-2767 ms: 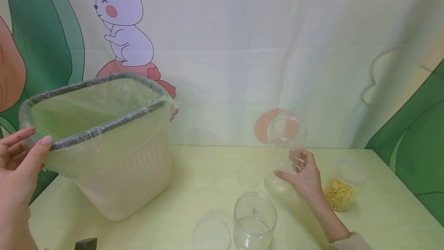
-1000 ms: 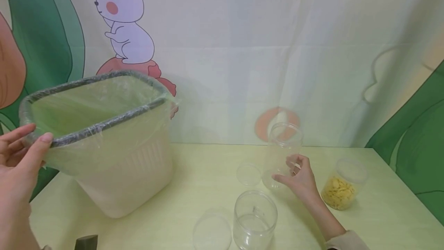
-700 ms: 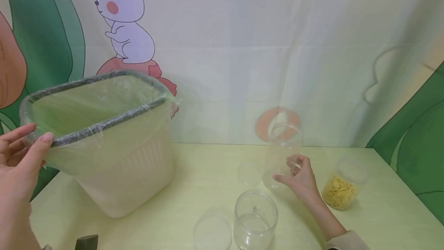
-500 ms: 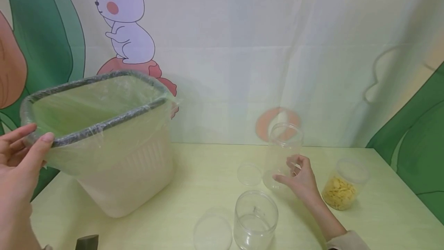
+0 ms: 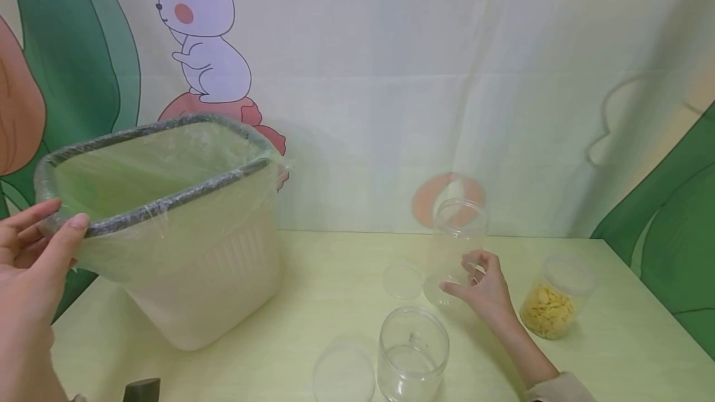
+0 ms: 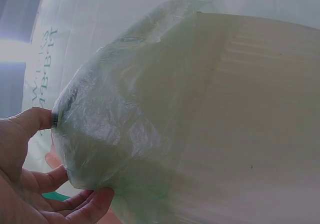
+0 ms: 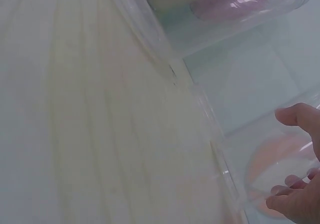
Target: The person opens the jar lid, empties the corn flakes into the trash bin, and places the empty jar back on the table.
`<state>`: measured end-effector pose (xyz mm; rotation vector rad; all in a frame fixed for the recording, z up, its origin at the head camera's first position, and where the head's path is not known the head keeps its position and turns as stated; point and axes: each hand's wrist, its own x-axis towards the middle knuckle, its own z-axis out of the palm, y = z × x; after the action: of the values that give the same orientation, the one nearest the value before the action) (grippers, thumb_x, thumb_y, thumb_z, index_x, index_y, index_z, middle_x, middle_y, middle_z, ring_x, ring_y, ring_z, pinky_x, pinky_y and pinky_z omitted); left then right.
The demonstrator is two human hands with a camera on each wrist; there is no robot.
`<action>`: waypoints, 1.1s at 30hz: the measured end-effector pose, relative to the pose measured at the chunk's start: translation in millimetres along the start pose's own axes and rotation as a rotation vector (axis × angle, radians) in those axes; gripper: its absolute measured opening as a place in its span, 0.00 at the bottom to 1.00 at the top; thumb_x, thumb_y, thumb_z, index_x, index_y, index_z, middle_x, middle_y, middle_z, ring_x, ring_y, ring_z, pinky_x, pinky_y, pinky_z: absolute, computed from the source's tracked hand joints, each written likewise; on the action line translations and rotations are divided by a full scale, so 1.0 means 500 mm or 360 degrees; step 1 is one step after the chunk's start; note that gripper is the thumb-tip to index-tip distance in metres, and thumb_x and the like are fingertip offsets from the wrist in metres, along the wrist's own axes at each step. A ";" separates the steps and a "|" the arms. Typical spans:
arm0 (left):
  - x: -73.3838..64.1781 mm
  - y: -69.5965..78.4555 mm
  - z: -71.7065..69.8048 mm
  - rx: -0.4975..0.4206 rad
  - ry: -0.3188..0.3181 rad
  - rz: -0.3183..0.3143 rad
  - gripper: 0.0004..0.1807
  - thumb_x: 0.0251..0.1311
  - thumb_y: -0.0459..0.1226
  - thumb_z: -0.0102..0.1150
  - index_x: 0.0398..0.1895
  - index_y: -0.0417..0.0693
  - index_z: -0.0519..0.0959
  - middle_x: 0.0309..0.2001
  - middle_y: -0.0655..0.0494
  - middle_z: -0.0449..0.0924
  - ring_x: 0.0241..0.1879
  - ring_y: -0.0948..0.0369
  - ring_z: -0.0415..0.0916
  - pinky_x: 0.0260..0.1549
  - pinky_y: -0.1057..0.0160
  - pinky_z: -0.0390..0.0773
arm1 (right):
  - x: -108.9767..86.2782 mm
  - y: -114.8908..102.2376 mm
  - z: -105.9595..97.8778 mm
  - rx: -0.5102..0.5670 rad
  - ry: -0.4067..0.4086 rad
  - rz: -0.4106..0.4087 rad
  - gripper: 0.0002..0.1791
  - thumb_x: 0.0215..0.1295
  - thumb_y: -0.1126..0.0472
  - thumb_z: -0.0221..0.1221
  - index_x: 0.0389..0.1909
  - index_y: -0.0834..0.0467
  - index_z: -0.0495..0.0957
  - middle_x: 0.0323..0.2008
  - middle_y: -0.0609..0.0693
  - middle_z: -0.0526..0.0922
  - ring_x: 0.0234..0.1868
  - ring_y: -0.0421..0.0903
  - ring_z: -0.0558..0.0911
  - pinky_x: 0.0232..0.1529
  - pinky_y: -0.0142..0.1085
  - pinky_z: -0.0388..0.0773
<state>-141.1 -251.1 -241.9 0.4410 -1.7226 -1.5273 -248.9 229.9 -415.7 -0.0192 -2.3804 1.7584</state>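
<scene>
On the left stands a pale trash bin (image 5: 223, 278) with a dark rim and a thin green liner (image 6: 130, 93) folded over it. My left hand (image 5: 33, 259) grips the bin's near left corner, thumb outside and fingers round the edge. A tall clear jar (image 5: 455, 247) without a lid stands upright at the back of the table. My right hand (image 5: 483, 281) holds its lower part from the right, thumb in front and fingers behind; in the right wrist view the hand (image 7: 300, 159) sits at the right edge. No contents show in this jar.
A shorter clear jar (image 5: 413, 358) stands uncovered in front. Two clear round lids, a small lid (image 5: 403, 281) and a larger lid (image 5: 343, 377), lie left of the jars. A jar of yellow flakes (image 5: 550, 309) stands right. A dark object (image 5: 141, 391) shows at the bottom edge.
Since the oldest frame, the tall jar's mouth sits a little lower, and my right hand has shifted slightly down and left with it. Over the last second hardly anything moves; the left hand keeps its hold.
</scene>
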 end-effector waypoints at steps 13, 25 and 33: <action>-0.004 0.004 0.002 0.0217 -0.0012 -0.0028 0.16 0.59 0.35 0.55 0.44 0.71 0.71 0.35 0.66 0.65 0.29 0.72 0.63 0.23 0.85 0.63 | -0.025 -0.049 0.006 -0.0040 -0.0008 0.0002 0.44 0.41 0.63 0.71 0.55 0.65 0.52 0.58 0.62 0.62 0.62 0.58 0.64 0.63 0.47 0.59; 0.012 -0.011 -0.017 0.0389 -0.0079 -0.0058 0.23 0.64 0.39 0.49 0.63 0.61 0.65 0.49 0.64 0.67 0.37 0.76 0.63 0.29 0.88 0.63 | -0.026 -0.070 0.008 -0.0098 -0.0049 0.0100 0.49 0.43 0.66 0.70 0.61 0.68 0.47 0.61 0.63 0.58 0.66 0.60 0.55 0.66 0.45 0.52; 0.002 -0.010 -0.027 0.0521 0.0007 0.0057 0.25 0.61 0.43 0.53 0.63 0.60 0.65 0.63 0.58 0.62 0.51 0.71 0.63 0.45 0.77 0.66 | -0.031 -0.084 -0.001 -0.0240 -0.0055 0.0114 0.58 0.43 0.60 0.71 0.66 0.66 0.41 0.67 0.64 0.51 0.68 0.60 0.51 0.67 0.47 0.49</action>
<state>-133.1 -262.1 -246.6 0.5744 -1.9737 -1.2197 -229.4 216.0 -377.8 -0.0960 -2.5622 1.6170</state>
